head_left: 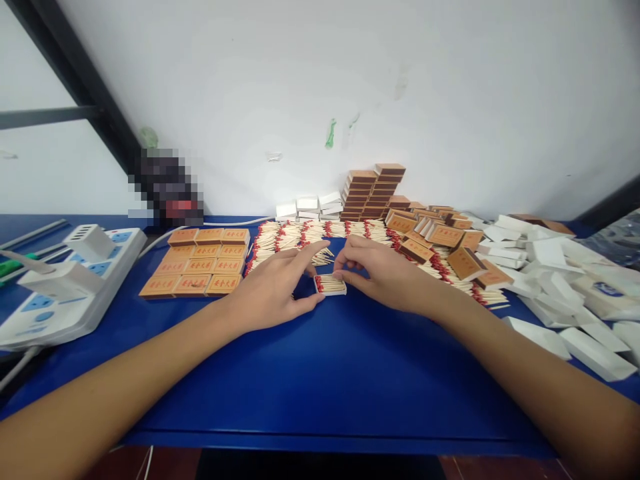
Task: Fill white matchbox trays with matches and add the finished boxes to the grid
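Note:
A small white matchbox tray (331, 285) filled with red-tipped matches lies on the blue table (320, 380). My left hand (273, 290) touches its left side, thumb below and forefinger stretched over the top. My right hand (383, 273) pinches its right end with fingertips pressed together. Behind both hands a long heap of loose matches (300, 239) stretches across the table.
Orange matchbox sleeves (200, 263) lie in flat rows at the left; more stand stacked (373, 193) by the wall and scattered (445, 243) at the right. White inner trays (555, 280) pile up far right, a few (307, 207) at the back. A power strip (65, 280) sits far left.

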`<state>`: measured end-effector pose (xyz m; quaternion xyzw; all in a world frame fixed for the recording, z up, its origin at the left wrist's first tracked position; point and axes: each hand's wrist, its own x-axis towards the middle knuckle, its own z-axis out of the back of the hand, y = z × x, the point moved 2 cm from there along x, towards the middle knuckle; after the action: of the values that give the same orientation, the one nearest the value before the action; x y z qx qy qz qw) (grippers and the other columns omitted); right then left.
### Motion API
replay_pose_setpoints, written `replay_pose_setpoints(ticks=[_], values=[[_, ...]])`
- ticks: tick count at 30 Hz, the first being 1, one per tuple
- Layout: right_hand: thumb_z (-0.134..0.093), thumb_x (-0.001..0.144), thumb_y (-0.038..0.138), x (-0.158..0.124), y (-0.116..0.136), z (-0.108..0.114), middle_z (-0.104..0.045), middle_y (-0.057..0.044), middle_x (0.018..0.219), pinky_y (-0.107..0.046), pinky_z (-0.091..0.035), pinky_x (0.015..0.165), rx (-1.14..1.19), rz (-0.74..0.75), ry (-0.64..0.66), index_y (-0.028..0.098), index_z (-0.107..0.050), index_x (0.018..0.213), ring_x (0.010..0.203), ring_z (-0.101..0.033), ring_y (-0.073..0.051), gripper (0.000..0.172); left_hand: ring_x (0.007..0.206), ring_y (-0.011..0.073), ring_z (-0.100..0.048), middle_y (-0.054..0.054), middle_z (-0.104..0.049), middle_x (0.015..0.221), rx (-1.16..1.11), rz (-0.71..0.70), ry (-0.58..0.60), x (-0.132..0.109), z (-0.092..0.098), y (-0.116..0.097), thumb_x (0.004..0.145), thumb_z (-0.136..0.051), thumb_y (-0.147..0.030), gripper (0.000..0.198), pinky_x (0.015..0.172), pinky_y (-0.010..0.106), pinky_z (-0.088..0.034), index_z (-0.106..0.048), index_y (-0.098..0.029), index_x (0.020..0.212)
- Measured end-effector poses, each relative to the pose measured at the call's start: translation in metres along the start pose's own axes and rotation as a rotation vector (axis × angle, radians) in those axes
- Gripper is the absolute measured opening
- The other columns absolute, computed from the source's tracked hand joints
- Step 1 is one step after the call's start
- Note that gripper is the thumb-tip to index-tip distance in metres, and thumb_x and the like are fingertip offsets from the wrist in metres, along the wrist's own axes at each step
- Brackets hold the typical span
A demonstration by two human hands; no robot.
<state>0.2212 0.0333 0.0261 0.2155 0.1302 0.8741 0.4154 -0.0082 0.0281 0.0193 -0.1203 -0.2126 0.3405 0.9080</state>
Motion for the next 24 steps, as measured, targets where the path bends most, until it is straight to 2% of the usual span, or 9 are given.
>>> replay_pose_setpoints(ticks=[4,10,17,24], values=[[-0.058,0.105,0.031,0.000,0.000,-0.004,-0.061,-0.006,0.100,-0.034,-0.047,0.078,0.020,-0.021,0.052,0.021,-0.067,0.093,0.088,-0.060,-0.020,0.018,0.128,0.0286,-0.064,0.005,-0.075,0.123,-0.001,0.001,0.003,0.000,-0.001,0.000,0.097,-0.073,-0.034,0.081,0.110,0.047,-0.051,-0.030,-0.030,0.165],[-0.057,0.105,0.026,0.001,0.002,-0.006,-0.062,-0.007,0.102,-0.033,-0.047,0.080,0.009,-0.028,0.064,0.019,-0.065,0.092,0.091,-0.061,-0.020,0.016,0.128,0.0288,-0.064,0.005,-0.075,0.124,0.002,0.010,0.004,-0.001,0.000,0.000,0.096,-0.074,-0.033,0.083,0.108,0.046,-0.052,-0.029,-0.031,0.166],[-0.052,0.107,0.027,0.000,0.006,-0.007,-0.060,-0.009,0.105,-0.034,-0.048,0.079,-0.037,-0.032,0.094,0.019,-0.062,0.093,0.089,-0.061,-0.021,0.019,0.127,0.0289,-0.065,0.007,-0.075,0.124,0.001,-0.007,-0.001,-0.001,0.001,0.000,0.096,-0.073,-0.033,0.081,0.108,0.047,-0.052,-0.031,-0.030,0.165],[-0.049,0.105,0.028,0.000,0.001,0.013,-0.062,-0.010,0.103,-0.037,-0.048,0.082,-0.075,-0.017,-0.046,0.021,-0.061,0.096,0.095,-0.061,-0.025,0.017,0.123,0.0285,-0.066,0.005,-0.075,0.121,-0.004,-0.009,0.002,0.000,0.001,-0.001,0.097,-0.072,-0.034,0.081,0.106,0.047,-0.052,-0.029,-0.030,0.165]])
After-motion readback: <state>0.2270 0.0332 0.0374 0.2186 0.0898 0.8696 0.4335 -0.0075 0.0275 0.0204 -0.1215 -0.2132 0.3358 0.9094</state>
